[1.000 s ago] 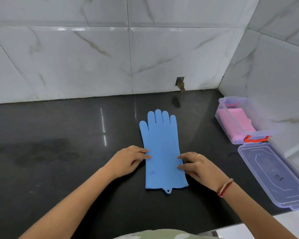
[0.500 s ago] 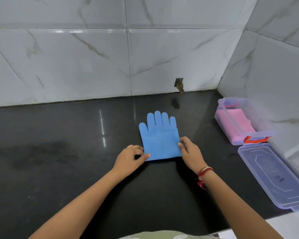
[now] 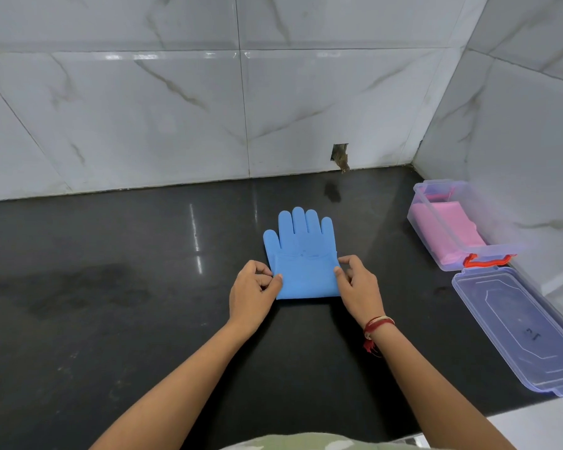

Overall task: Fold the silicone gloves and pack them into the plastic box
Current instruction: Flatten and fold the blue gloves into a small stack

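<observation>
A blue silicone glove (image 3: pixel 301 254) lies on the black counter (image 3: pixel 111 303), folded in half with its cuff laid up over the palm and its fingers pointing to the back wall. My left hand (image 3: pixel 252 287) pinches the folded glove's left edge. My right hand (image 3: pixel 358 284) pinches its right edge. A clear plastic box (image 3: pixel 442 251) with a red latch stands at the right wall, and a folded pink glove (image 3: pixel 448 228) lies inside it.
The box's clear lid (image 3: pixel 520 332) lies flat on the counter in front of the box. Marble-tiled walls close the back and right side. A small hole (image 3: pixel 340 155) shows in the back wall near the corner.
The glove went from lying full length to folded in half, cuff brought up over the palm. Both hands moved forward from the cuff area to the folded edges.
</observation>
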Motion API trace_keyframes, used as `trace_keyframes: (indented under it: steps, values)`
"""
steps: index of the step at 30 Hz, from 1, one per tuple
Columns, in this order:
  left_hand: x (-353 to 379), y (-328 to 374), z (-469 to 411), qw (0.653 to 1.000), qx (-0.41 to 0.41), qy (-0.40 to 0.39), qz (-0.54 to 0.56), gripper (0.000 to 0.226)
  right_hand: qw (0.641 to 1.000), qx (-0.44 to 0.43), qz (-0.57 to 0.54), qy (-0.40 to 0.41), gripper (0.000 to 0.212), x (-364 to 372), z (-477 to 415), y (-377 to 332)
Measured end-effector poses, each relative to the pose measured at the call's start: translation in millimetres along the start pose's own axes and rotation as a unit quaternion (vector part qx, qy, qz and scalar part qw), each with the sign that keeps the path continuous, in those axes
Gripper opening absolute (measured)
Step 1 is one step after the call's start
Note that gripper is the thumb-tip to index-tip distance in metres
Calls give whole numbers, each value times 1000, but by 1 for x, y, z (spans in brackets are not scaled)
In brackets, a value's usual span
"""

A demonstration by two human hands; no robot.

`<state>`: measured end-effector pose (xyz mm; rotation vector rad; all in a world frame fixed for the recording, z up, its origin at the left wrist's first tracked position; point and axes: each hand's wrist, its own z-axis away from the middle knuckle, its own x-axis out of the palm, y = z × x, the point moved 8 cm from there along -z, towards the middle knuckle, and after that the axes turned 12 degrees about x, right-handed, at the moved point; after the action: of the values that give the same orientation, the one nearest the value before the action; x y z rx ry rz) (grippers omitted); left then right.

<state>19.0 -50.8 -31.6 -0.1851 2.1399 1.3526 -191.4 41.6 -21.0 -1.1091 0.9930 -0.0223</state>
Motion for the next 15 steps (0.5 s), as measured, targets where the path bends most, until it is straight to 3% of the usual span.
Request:
trace_keyframes:
  steps: [6,12,15]
  values:
    - [0,3,6,1000,-5,1,13,36,1000,23,9,15,4,-3,-2,3]
    - [1,-1,11,1000,-3,-7,0,32,999,7,53,9,26,-1,3,-2]
    - [-4,1,13,1000,3,2,3,19,997,-7,73,6,29,1,5,-4]
